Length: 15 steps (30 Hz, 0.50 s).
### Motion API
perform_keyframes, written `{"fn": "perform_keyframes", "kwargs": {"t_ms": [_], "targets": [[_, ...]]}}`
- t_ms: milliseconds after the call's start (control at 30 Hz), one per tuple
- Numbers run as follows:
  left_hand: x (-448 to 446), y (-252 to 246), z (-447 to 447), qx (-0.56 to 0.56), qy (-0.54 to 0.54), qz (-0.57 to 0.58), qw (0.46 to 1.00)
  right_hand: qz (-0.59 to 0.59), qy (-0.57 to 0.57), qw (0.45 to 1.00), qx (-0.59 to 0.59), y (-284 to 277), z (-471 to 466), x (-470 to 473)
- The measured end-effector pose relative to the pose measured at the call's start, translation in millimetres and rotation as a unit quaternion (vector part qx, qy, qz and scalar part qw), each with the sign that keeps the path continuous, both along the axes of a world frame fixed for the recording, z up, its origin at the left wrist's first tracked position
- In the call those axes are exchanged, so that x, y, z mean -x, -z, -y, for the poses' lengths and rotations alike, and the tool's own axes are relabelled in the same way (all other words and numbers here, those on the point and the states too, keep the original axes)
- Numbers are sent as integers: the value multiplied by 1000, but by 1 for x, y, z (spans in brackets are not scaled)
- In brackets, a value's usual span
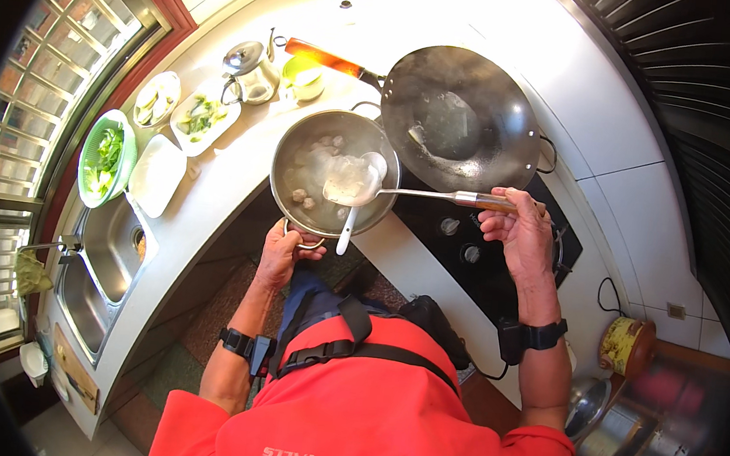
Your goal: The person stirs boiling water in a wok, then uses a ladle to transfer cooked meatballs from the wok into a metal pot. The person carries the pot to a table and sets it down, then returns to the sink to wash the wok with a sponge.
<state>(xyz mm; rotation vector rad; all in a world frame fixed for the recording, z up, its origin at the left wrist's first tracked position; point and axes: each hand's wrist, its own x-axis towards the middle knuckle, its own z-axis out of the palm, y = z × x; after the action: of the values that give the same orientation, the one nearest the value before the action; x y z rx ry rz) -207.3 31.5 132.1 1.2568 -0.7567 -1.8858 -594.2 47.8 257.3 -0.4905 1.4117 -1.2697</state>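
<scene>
A round metal pot (289, 135) of steaming cloudy broth is before me, with several meatballs (302, 199) in it. Its near wire handle (310, 245) is in the grip of my left hand (280, 256). Closed around the wooden grip of a metal wok turner (418, 193) is my right hand (522, 233). The turner's wide head is over the inside of the pot; steam blurs whether it touches the broth. A spoon with a white handle (345, 233) leans on the pot's near rim, partly hidden under the turner.
Behind the pot, a wok (503, 96) with liquid sits over the black gas hob (445, 249), its orange handle (322, 56) pointing left. Along the left counter stand a metal kettle (260, 83), vegetable dishes (204, 120), a green basket (106, 160) and a double sink (96, 281).
</scene>
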Motion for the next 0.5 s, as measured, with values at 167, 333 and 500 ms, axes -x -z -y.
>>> {"fn": "perform_keyframes", "kwargs": {"t_ms": [167, 333, 500], "targets": [[-1, 1, -1, -5, -8, 5, 1000, -21, -21, 999, -21, -8, 6, -6], [0, -1, -2, 0, -12, 7, 1000, -56, -27, 998, -31, -30, 1, -2], [2, -2, -1, -3, -10, 4, 1000, -82, 44, 995, 32, -51, -7, 31]]}}
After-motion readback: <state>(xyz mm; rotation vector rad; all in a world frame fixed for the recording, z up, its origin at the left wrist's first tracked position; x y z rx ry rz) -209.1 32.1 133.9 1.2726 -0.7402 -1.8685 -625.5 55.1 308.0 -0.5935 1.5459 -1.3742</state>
